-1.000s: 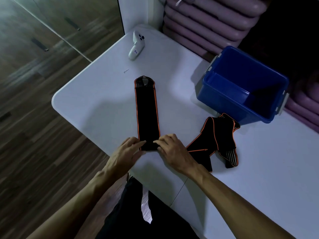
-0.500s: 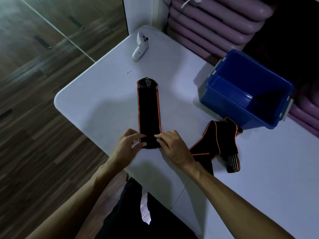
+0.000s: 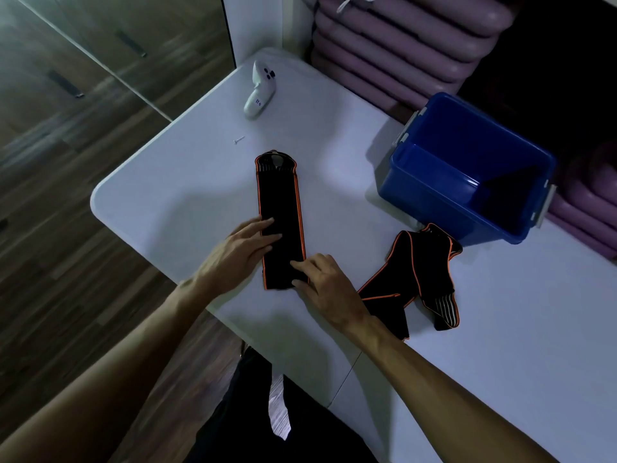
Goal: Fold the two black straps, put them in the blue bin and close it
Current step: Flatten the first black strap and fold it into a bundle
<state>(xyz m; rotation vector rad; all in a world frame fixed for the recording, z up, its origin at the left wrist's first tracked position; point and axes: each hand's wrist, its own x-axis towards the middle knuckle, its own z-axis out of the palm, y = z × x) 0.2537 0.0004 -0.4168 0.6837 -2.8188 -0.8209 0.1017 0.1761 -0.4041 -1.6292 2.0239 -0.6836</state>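
Observation:
A black strap with orange edging [image 3: 278, 198] lies flat and straight on the white table [image 3: 334, 145], running away from me. My left hand [image 3: 238, 250] rests flat on its left side near the middle, fingers spread. My right hand [image 3: 325, 287] presses its fingertips on the strap's near right corner. The second black strap [image 3: 417, 279] lies crumpled to the right, partly under my right wrist. The blue bin [image 3: 430, 192] stands open at the back right, apparently empty; no lid is in view.
A white handheld controller [image 3: 260, 90] lies at the table's far corner, with a small screw [image 3: 239, 140] nearer. Stacked purple cushions [image 3: 400, 38] sit behind the table. The table's left and near edges drop to a wooden floor [image 3: 66, 228].
My left hand slid from the strap's near end up along its left side toward the middle. My right hand stayed at the near end. The near end now lies flat.

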